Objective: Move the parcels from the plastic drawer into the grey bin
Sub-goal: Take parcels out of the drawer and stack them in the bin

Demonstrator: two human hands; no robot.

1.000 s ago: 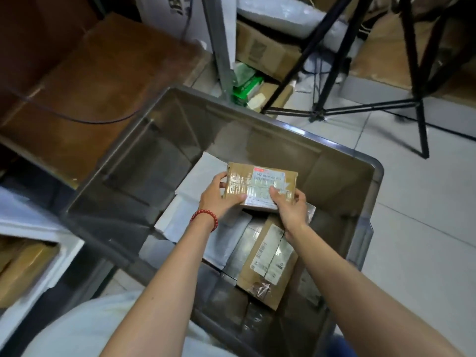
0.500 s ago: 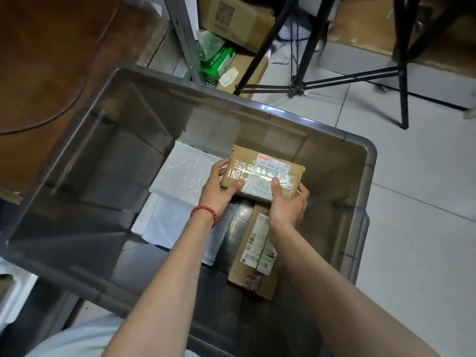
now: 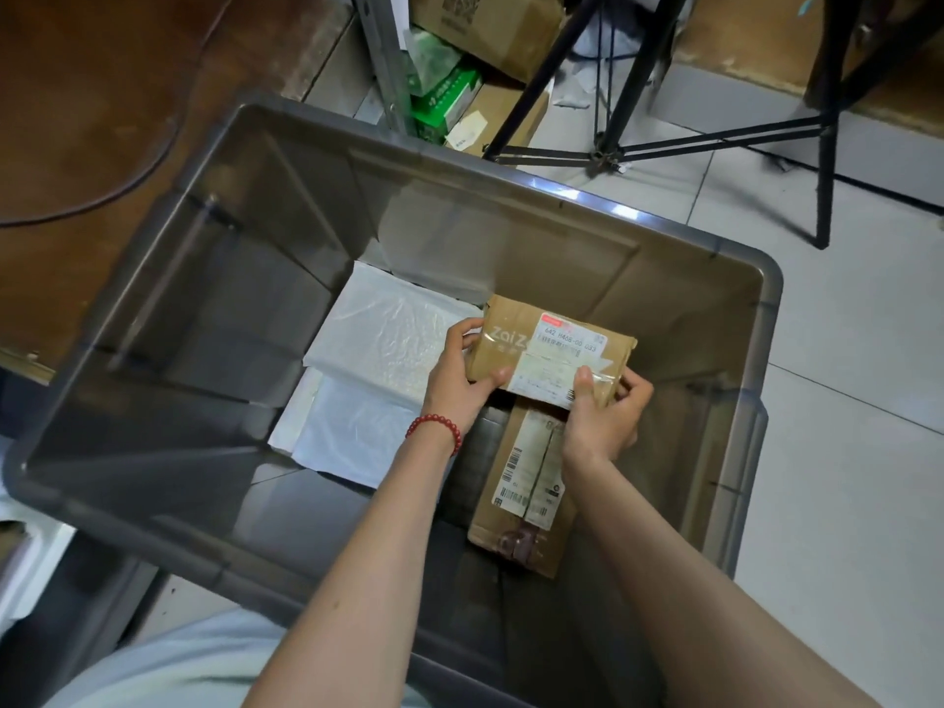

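The left hand (image 3: 454, 380) and the right hand (image 3: 608, 416) hold a brown box (image 3: 562, 344) inside the bin (image 3: 725, 324), near its right wall. The left hand grips its left end. The right hand pinches its near right corner. Another box (image 3: 531, 472) lies below. White bags (image 3: 388, 339) lie left of it.

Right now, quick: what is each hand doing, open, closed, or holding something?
Left hand: holding the left end of the brown parcel.
Right hand: holding the same parcel at its near right edge.
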